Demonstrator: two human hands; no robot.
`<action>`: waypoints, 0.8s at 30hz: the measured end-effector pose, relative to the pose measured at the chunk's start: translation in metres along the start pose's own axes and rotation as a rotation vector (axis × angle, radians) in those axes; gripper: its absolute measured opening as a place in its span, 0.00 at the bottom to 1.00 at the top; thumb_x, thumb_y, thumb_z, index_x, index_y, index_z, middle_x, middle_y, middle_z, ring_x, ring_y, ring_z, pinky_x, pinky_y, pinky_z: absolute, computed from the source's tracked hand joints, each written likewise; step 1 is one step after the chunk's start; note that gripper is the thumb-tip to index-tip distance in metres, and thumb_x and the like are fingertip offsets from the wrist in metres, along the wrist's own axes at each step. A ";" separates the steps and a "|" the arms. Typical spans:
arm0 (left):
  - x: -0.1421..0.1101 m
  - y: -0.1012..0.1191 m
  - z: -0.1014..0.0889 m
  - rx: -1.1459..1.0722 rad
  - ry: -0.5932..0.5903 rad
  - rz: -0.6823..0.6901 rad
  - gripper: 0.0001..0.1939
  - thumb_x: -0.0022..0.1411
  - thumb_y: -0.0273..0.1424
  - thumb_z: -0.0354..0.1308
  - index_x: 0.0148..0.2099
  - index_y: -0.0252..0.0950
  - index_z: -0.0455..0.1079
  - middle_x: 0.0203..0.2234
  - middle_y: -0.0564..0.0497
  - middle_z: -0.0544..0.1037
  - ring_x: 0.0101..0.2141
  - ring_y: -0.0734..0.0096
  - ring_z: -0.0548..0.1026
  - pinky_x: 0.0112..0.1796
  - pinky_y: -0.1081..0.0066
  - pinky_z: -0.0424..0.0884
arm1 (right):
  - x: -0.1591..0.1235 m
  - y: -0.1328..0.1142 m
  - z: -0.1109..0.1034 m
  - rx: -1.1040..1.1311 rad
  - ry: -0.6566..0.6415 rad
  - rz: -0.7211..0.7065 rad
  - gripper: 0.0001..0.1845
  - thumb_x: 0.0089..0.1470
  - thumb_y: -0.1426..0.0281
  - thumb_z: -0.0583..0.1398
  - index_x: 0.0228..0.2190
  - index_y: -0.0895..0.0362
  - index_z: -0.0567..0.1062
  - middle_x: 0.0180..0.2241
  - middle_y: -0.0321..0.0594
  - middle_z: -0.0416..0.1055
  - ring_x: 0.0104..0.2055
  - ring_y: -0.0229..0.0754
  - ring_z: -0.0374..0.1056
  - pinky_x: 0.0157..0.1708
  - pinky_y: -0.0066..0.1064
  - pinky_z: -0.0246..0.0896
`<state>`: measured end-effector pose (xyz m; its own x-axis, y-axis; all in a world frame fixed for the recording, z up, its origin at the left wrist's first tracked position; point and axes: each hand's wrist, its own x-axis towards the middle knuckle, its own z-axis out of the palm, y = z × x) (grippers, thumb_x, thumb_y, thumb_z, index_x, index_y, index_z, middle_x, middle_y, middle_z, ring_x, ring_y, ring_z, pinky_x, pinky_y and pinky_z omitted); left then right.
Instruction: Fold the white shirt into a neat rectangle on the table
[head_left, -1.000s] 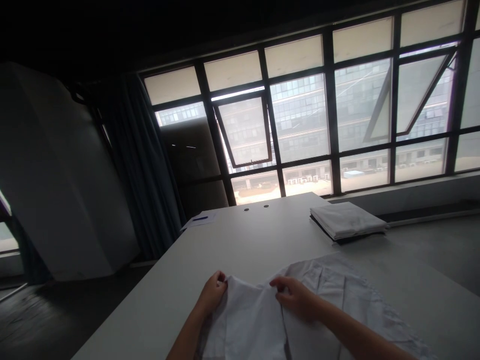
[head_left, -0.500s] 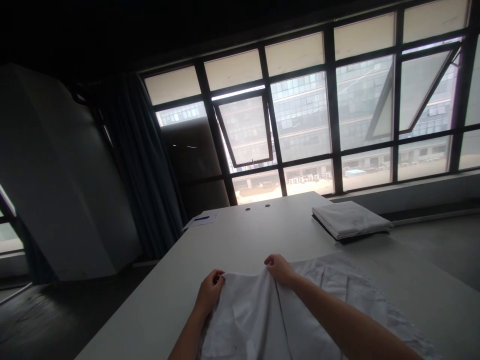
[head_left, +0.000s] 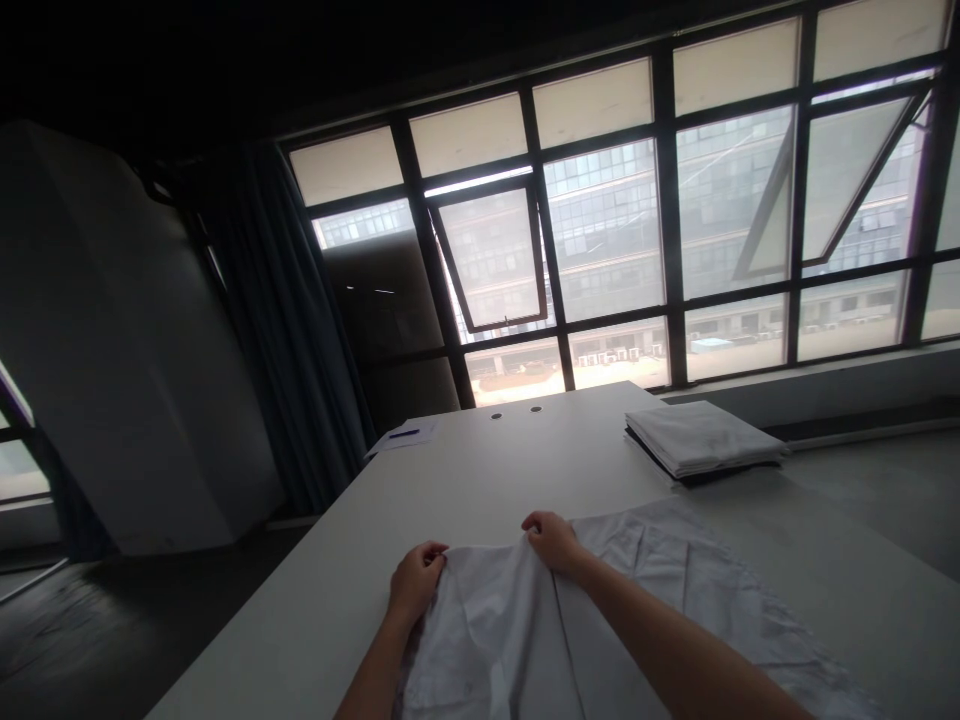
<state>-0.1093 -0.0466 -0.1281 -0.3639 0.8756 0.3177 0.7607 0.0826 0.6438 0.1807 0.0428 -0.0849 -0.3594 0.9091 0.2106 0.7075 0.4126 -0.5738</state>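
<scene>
Near the bottom edge, the left hand [head_left: 417, 583] and right hand [head_left: 553, 541] pinch a white cloth [head_left: 487, 640]; a hard tug could drag it off the desk [head_left: 480, 470].

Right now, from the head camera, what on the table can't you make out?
White garment: lower part cut off by the view's bottom edge.
Dark layer: mostly hidden in the head view by the folded white stack on it.
Blue mark on the paper: too small in the head view to identify.

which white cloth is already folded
The folded white stack on a dark layer at the far side of the table; the white garment pinched by the left hand and right hand lies unfolded.
</scene>
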 end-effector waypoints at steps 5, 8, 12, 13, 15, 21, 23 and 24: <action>-0.009 0.013 -0.006 0.164 0.032 0.122 0.17 0.65 0.27 0.51 0.52 0.37 0.75 0.48 0.42 0.76 0.50 0.56 0.72 0.52 0.61 0.63 | -0.013 -0.003 -0.002 -0.038 0.010 -0.050 0.31 0.52 0.72 0.58 0.58 0.53 0.71 0.49 0.42 0.74 0.56 0.47 0.64 0.58 0.37 0.51; -0.015 0.025 -0.006 0.196 -0.055 0.307 0.20 0.64 0.25 0.51 0.56 0.45 0.72 0.53 0.49 0.74 0.54 0.62 0.68 0.56 0.64 0.58 | -0.031 -0.008 -0.005 -0.074 0.035 -0.089 0.28 0.51 0.72 0.58 0.56 0.54 0.71 0.53 0.44 0.71 0.59 0.50 0.60 0.60 0.41 0.47; -0.019 0.035 -0.001 0.210 -0.162 0.422 0.20 0.65 0.26 0.51 0.55 0.45 0.73 0.50 0.49 0.76 0.51 0.64 0.71 0.52 0.68 0.60 | -0.065 -0.016 -0.009 -0.102 0.024 -0.117 0.22 0.52 0.73 0.57 0.50 0.59 0.72 0.48 0.49 0.72 0.54 0.51 0.64 0.56 0.38 0.52; -0.020 0.035 0.000 0.213 -0.169 0.426 0.19 0.65 0.26 0.50 0.55 0.44 0.74 0.49 0.49 0.76 0.50 0.64 0.71 0.52 0.68 0.61 | -0.075 -0.018 -0.011 -0.102 0.004 -0.114 0.21 0.52 0.72 0.57 0.49 0.59 0.72 0.46 0.49 0.73 0.51 0.50 0.67 0.54 0.37 0.54; -0.020 0.035 0.001 0.217 -0.170 0.429 0.18 0.66 0.26 0.49 0.54 0.43 0.74 0.49 0.48 0.76 0.49 0.64 0.71 0.51 0.68 0.61 | -0.097 -0.020 -0.016 -0.090 -0.054 -0.110 0.20 0.53 0.69 0.57 0.49 0.58 0.72 0.43 0.48 0.74 0.48 0.50 0.69 0.49 0.35 0.57; -0.021 0.034 -0.001 0.219 -0.160 0.439 0.18 0.69 0.29 0.48 0.55 0.42 0.74 0.49 0.48 0.76 0.49 0.65 0.72 0.52 0.69 0.62 | -0.160 -0.011 -0.024 0.041 -0.443 -0.192 0.23 0.48 0.61 0.62 0.48 0.49 0.74 0.38 0.41 0.74 0.43 0.47 0.70 0.41 0.30 0.60; -0.021 0.034 -0.001 0.218 -0.159 0.441 0.18 0.69 0.29 0.48 0.55 0.42 0.74 0.49 0.48 0.77 0.49 0.65 0.72 0.52 0.69 0.62 | -0.172 -0.001 -0.020 0.110 -0.627 -0.154 0.15 0.47 0.61 0.61 0.39 0.49 0.77 0.30 0.38 0.72 0.37 0.44 0.70 0.37 0.28 0.59; -0.021 0.034 -0.001 0.218 -0.159 0.442 0.18 0.69 0.30 0.48 0.55 0.42 0.74 0.49 0.48 0.77 0.49 0.65 0.72 0.51 0.69 0.62 | -0.177 0.004 -0.017 0.158 -0.679 -0.118 0.12 0.48 0.60 0.60 0.35 0.49 0.77 0.27 0.36 0.70 0.35 0.43 0.69 0.35 0.27 0.59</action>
<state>-0.0765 -0.0622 -0.1121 0.0912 0.9094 0.4058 0.9239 -0.2293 0.3063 0.2578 -0.1159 -0.1107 -0.7650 0.6008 -0.2322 0.5621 0.4467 -0.6961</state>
